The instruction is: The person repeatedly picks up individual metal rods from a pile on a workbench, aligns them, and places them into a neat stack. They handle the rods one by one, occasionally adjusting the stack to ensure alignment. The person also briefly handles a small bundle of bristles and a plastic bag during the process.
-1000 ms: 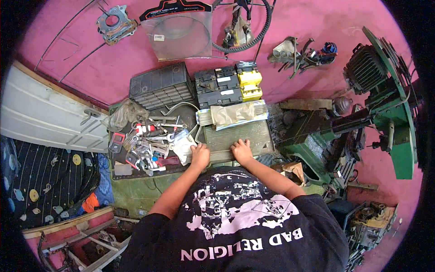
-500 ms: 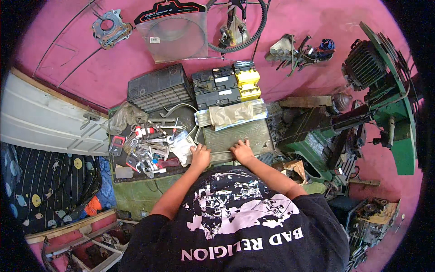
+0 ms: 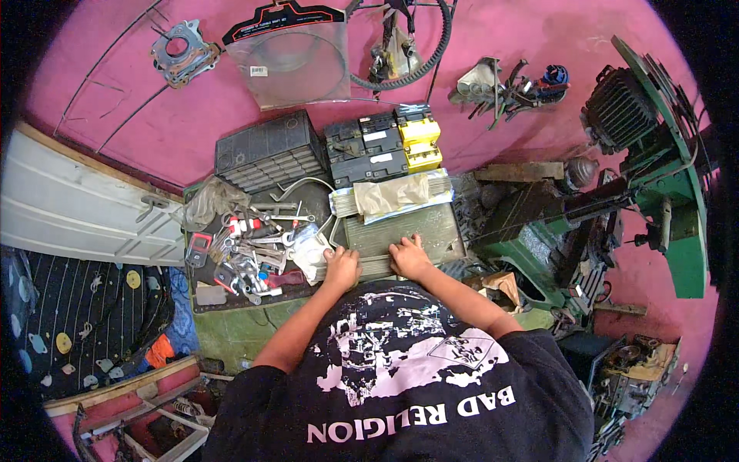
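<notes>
Ribbed panel [image 3: 381,236] runs left-right ahead, left hand [image 3: 343,267] at near-left corner, right hand [image 3: 410,258] over near edge, can't tell grip.

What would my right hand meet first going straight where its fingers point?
Across the ribbed panel, the right hand would probably meet the brown paper on the rods, though depth is unclear.

The ribbed panel [image 3: 385,237] is looking rough and dull to me, the brown paper wrap [image 3: 391,194] is showing matt creases, the wrenches [image 3: 271,240] are gleaming like smooth metal, and the yellow boxes [image 3: 420,143] are shining like glossy plastic.
</notes>
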The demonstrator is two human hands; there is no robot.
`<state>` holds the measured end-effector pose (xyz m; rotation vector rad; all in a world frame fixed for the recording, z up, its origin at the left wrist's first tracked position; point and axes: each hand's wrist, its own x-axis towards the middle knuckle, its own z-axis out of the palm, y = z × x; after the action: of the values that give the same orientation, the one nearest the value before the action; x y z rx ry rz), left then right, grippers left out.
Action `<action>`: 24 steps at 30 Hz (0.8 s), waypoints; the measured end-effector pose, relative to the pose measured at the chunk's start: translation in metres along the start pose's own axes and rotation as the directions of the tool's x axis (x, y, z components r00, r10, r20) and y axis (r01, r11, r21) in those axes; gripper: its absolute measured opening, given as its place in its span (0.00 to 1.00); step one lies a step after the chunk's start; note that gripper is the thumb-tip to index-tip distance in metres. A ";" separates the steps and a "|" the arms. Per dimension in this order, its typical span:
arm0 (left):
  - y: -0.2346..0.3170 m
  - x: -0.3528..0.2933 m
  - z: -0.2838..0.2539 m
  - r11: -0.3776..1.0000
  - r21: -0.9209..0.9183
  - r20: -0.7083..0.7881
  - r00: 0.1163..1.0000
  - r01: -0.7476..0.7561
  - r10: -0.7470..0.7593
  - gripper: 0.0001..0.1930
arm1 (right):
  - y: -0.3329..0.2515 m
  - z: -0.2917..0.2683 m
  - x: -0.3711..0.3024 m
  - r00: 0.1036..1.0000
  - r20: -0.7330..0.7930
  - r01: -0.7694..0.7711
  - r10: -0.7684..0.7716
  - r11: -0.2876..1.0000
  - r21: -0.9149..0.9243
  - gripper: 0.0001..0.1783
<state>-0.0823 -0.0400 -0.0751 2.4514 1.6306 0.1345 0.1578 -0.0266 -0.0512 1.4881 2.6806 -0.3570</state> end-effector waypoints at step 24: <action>0.000 0.007 -0.009 0.997 -0.062 0.050 0.997 -0.054 0.058 0.07 | 0.013 0.008 0.010 0.999 0.006 0.045 -0.044 0.993 -0.112 0.12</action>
<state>-0.0811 -0.0329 -0.0666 2.4357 1.5153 0.1255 0.1634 -0.0134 -0.0630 1.3977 2.6855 -0.2076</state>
